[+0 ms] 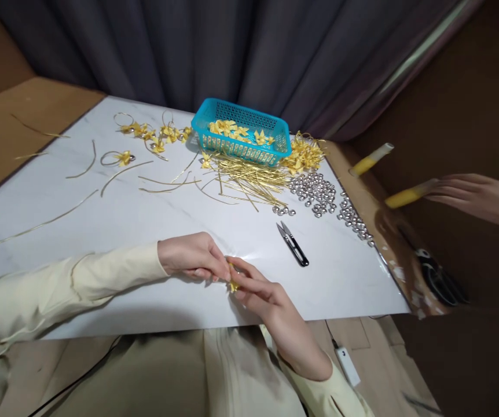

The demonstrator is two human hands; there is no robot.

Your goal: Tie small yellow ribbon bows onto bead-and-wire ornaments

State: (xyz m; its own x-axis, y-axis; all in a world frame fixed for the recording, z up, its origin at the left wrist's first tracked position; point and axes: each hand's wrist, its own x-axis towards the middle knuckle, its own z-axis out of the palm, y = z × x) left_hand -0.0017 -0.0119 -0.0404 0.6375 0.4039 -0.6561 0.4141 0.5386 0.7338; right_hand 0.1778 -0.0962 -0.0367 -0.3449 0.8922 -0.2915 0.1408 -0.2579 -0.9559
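A small yellow ribbon flower (234, 285) is pinched between my two hands above the white tabletop near its front edge. My left hand (195, 256) is closed, with thumb and forefinger meeting at the flower. From the other side, the fingers of my right hand (260, 289) close on the same flower and partly cover it. Black-handled thread snips (293, 244) lie just beyond my right hand, blades pointing away. Several silver beads (284, 211) and a heap of gold cords (249, 178) lie farther back.
A turquoise basket (241, 152) holds yellow flowers. More flowers (304, 153) pile beside it, and looped ones (123, 157) lie left among loose cords. Silver beads (314, 192) spread rightward. Another person's hand (479, 197) is at right, by a yellow-and-white tube (406, 196). Black-handled scissors (438, 281) sit nearby.
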